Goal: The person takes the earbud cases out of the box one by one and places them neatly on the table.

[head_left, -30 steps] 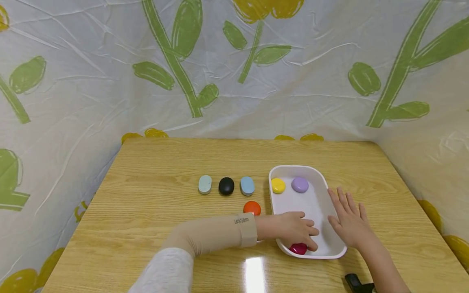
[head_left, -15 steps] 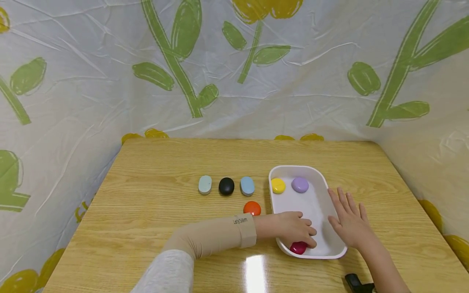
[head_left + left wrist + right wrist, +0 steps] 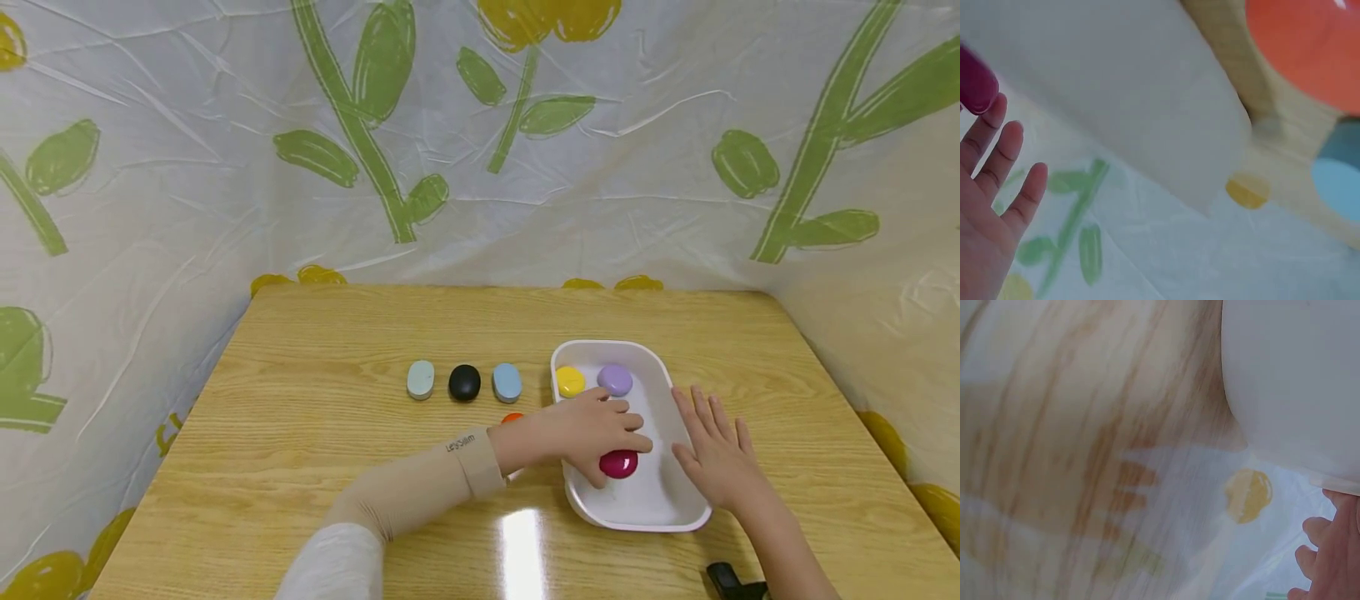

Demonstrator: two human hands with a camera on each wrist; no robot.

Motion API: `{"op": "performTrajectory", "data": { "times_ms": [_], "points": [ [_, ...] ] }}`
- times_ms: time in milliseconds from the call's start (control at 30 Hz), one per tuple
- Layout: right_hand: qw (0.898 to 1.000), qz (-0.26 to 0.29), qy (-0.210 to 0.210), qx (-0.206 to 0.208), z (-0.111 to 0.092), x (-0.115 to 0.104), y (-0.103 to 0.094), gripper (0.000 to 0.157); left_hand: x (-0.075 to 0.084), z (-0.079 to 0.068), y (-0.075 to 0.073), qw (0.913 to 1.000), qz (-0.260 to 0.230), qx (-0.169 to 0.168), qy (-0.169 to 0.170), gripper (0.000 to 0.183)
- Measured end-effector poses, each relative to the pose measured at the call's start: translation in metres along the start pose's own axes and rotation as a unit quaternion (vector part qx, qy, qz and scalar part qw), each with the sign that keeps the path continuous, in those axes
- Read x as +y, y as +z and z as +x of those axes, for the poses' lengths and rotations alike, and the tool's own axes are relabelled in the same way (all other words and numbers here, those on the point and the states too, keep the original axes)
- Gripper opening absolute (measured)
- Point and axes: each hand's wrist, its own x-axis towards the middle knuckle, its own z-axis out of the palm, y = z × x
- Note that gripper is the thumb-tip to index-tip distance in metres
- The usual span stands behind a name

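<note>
My left hand (image 3: 597,432) is over the white tray (image 3: 675,500) and pinches a glossy crimson rounded piece (image 3: 618,464) between thumb and fingers. In the left wrist view the crimson piece (image 3: 975,84) sits at the fingertips, at the left edge. A yellow piece (image 3: 571,382) and a lilac piece (image 3: 615,380) lie at the tray's far end. My right hand (image 3: 716,454) has its fingers straight, touching the tray's right rim. The right wrist view shows part of that hand (image 3: 1335,550) under the tray's rim.
Left of the tray a pale green piece (image 3: 421,380), a black one (image 3: 464,383) and a light blue one (image 3: 507,382) form a row on the wooden table (image 3: 337,333). An orange piece (image 3: 513,417) is partly behind the left forearm. A black object (image 3: 727,579) lies near the right forearm.
The left hand has moved away from the tray's near left corner toward its middle, carrying the crimson piece along. My right hand stays where it was.
</note>
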Motion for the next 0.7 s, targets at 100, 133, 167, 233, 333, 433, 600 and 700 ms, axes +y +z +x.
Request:
{"op": "performTrajectory", "data": {
  "times_ms": [100,133,167,233,333,433,600,700],
  "points": [
    [1.000,0.002,-0.001,0.000,0.001,0.000,0.000,0.072,-0.014,-0.014,-0.003,0.9989,-0.012,0.026,-0.038,0.063],
    [1.000,0.003,-0.001,-0.001,0.001,0.000,-0.001,0.072,-0.018,-0.020,-0.003,0.9980,-0.018,0.035,-0.049,0.062],
    [1.000,0.005,0.000,-0.004,0.001,0.000,-0.001,0.072,-0.022,-0.025,-0.002,0.9969,-0.026,0.042,-0.061,0.062],
    [1.000,0.006,0.000,-0.007,0.001,0.000,-0.001,0.071,-0.030,-0.037,0.001,0.9940,-0.042,0.058,-0.082,0.060],
    [1.000,0.006,0.000,-0.010,0.001,0.001,-0.001,0.071,-0.040,-0.055,0.009,0.9885,-0.065,0.084,-0.108,0.057],
    [1.000,0.005,0.000,-0.012,0.001,0.001,-0.001,0.071,-0.049,-0.073,0.019,0.9827,-0.079,0.102,-0.132,0.055],
    [1.000,0.005,0.002,-0.014,0.002,0.001,-0.001,0.070,-0.059,-0.099,0.044,0.9754,-0.079,0.112,-0.173,0.056],
    [1.000,0.007,0.004,-0.016,0.002,0.000,-0.001,0.070,-0.061,-0.112,0.062,0.9732,-0.069,0.118,-0.185,0.056]
  ]
}}
